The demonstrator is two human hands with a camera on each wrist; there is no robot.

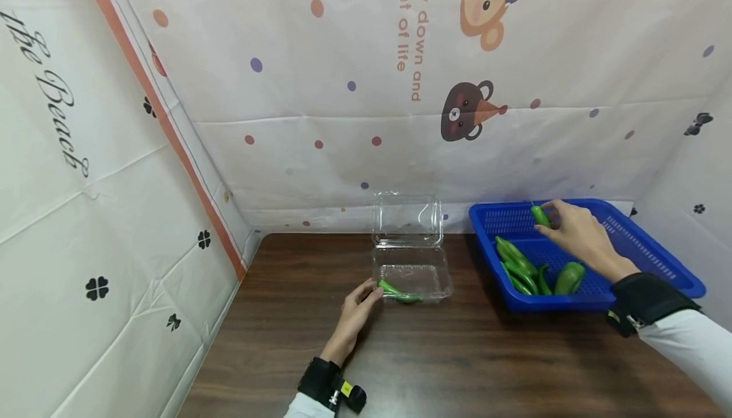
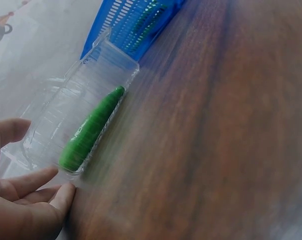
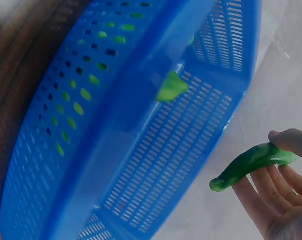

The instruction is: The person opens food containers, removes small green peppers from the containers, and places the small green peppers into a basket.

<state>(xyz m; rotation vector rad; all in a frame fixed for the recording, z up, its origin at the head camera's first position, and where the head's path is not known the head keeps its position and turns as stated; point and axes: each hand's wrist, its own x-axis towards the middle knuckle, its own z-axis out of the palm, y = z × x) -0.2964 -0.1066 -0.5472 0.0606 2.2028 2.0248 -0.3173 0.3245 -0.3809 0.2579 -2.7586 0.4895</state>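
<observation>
A long green pepper (image 1: 539, 216) is pinched in my right hand (image 1: 577, 230), raised above the blue basket. The right wrist view shows that pepper (image 3: 246, 165) between the thumb and fingers (image 3: 263, 197), its thick end sticking out. My left hand (image 1: 354, 313) is at the near left corner of a clear plastic clamshell box (image 1: 437, 272), thumb and fingers apart, fingertips right at its edge. Another green pepper (image 2: 93, 130) lies lengthwise inside the box along its near wall. The lid (image 1: 407, 218) stands raised at the back.
On the right of the wooden table (image 1: 457, 354) stands the blue perforated basket (image 1: 657, 246). Several green peppers (image 1: 515, 256) lie in its left part, with a stouter one (image 1: 569, 278) beside them. A printed white sheet (image 1: 343, 170) hangs behind the table.
</observation>
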